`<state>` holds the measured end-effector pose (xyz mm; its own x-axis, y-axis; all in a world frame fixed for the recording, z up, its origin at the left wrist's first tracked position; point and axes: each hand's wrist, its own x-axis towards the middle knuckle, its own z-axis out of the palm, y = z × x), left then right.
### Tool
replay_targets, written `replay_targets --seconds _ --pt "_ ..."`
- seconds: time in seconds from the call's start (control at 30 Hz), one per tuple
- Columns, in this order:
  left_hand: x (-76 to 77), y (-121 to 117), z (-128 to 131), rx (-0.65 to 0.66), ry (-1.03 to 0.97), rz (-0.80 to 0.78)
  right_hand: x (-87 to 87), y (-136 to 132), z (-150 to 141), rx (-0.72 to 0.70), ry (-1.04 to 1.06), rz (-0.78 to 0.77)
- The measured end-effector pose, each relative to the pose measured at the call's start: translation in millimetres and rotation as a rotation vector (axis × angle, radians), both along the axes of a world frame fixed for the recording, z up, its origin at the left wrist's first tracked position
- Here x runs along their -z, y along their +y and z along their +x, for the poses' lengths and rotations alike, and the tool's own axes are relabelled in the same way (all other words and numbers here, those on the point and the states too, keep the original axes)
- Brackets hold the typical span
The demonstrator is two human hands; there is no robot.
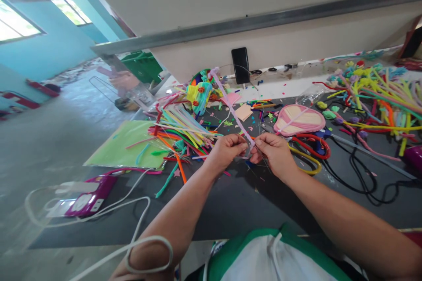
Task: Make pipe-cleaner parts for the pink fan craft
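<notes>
Both of my hands meet over the middle of the dark table, gripping a long lilac pipe cleaner (pixel 234 113) that slants up and away to the left. Its lower end lies between the fingertips of my left hand (pixel 227 148) and my right hand (pixel 271 149), both pinched closed. Thin wire-like strands show around the fingers, too fine to make out clearly. A bundle of coloured pipe cleaners (pixel 187 125) lies left of my left hand. Beside my right hand are scissors with red handles (pixel 311 145) and a yellow-handled pair (pixel 308 167).
A black phone (pixel 241 66) leans against the board at the back. Pink-and-cream padded shape (pixel 299 120) lies beyond the scissors. More pipe cleaners (pixel 389 96) heap at right. At left are a green sheet (pixel 121 145) and a purple device (pixel 92 195) with a white cable.
</notes>
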<state>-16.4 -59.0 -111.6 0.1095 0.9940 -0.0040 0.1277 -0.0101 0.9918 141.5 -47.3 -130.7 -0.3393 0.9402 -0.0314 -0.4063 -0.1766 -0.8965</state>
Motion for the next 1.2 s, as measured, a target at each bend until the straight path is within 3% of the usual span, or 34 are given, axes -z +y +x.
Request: replay_targets --seconds 0.3,0.47,0.8,1.2 --pt "5.1 -2.9 7.2 -0.064 -0.132 0.085 3.0 -1.5 -2.9 0.081 0.117 -0.014" --pt "6.0 -6.7 16.9 -0.107 -0.184 0.004 4.6 -2.8 -6.4 0.068 0.100 -0.017" --pt "0.9 -7.6 10.4 -0.182 -0.031 0.093 -0.3 -1.9 -3.3 -0.092 0.127 -0.009" --pt "5.5 -8.0 12.9 -0.237 0.027 0.158 2.9 0.0 -6.9 0.030 0.040 0.030"
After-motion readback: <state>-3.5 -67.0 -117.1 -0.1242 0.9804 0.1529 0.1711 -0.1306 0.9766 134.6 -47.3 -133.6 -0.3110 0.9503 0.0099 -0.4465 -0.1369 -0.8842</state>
